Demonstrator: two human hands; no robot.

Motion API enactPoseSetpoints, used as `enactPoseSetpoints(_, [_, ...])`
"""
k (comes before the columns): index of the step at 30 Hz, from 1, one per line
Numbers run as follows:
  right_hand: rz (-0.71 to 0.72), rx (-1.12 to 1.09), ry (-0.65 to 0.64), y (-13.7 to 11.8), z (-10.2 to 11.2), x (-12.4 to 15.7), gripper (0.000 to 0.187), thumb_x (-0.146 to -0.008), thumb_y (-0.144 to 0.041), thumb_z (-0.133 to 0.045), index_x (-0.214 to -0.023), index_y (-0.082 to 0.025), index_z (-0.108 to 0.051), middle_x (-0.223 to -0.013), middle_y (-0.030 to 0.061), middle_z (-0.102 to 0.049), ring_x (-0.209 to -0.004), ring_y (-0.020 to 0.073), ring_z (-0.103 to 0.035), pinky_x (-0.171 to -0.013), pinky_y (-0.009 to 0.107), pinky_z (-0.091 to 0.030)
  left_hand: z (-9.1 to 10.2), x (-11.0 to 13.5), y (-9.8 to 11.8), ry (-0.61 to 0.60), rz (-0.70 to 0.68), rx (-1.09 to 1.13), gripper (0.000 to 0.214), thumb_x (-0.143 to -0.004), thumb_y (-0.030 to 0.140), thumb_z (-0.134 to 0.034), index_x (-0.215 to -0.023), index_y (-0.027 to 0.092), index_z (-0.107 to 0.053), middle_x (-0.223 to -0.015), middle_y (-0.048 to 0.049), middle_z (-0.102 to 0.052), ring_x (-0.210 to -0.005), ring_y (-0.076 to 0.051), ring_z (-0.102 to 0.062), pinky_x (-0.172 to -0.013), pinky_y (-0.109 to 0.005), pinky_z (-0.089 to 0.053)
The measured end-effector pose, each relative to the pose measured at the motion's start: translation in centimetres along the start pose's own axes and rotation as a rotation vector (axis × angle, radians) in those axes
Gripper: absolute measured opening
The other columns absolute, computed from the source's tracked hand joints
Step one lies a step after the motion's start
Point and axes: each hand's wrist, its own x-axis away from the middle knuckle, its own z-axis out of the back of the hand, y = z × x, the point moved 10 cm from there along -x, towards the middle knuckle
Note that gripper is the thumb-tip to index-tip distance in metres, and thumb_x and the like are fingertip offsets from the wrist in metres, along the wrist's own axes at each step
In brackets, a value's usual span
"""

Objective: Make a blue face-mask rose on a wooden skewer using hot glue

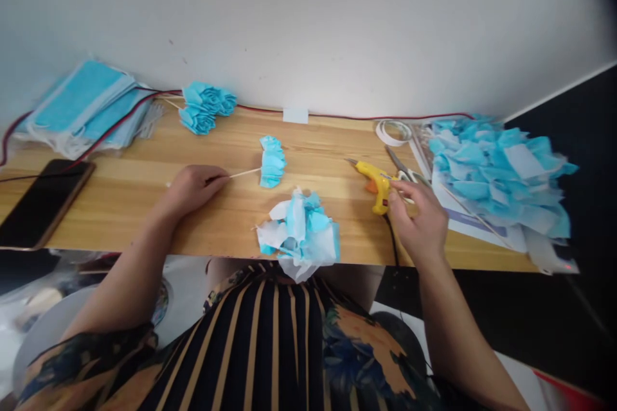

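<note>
Pinched between the fingertips of my left hand point(196, 189) is a thin wooden stick point(245, 173). At its far end a blue pleated flower point(272, 162), seemingly of face-mask fabric, points to the right. My right hand point(420, 218) has its thumb and fingers closed at the back of a yellow hot glue gun point(376, 181), whose nozzle points up and left over the table. Between my hands, at the front edge, lies a crumpled heap of blue and white fabric pieces point(303, 231).
Finished blue flowers point(207, 106) lie at the back left, near stacked blue face masks point(87, 99) and a phone point(43, 202). Scissors point(402, 164), a tape roll point(394, 133) and a big pile of blue fabric pieces point(501, 173) are on the right. A red-black cable point(332, 117) runs along the wall.
</note>
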Motion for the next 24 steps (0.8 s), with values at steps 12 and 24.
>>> enactPoseSetpoints(12, [0.355, -0.193, -0.679, -10.6, -15.6, -4.0, 0.016, -0.099, -0.032, -0.061, -0.101, -0.032, -0.077, -0.103, 0.0012, -0.08, -0.095, 0.0227, -0.073, -0.081, 0.035, -0.05, 0.2, 0.0, 0.1, 0.079, -0.039, 0.017, 0.043, -0.096, 0.046, -0.045, -0.096, 0.021, -0.08, -0.097, -0.0091, -0.082, -0.085, -0.024, -0.073, -0.076, -0.031, -0.049])
enactPoseSetpoints(24, [0.695, 0.228, -0.537, -12.9, -19.8, -3.6, 0.03, -0.103, -0.045, -0.055, -0.094, -0.023, -0.074, -0.08, 0.0027, -0.078, -0.067, 0.0173, -0.063, -0.058, 0.031, -0.026, 0.0, 0.0, 0.5, 0.12, -0.102, -0.015, 0.049, -0.099, 0.045, -0.041, -0.107, 0.019, -0.081, -0.102, -0.0104, -0.082, -0.088, -0.026, -0.075, -0.074, -0.032, -0.05])
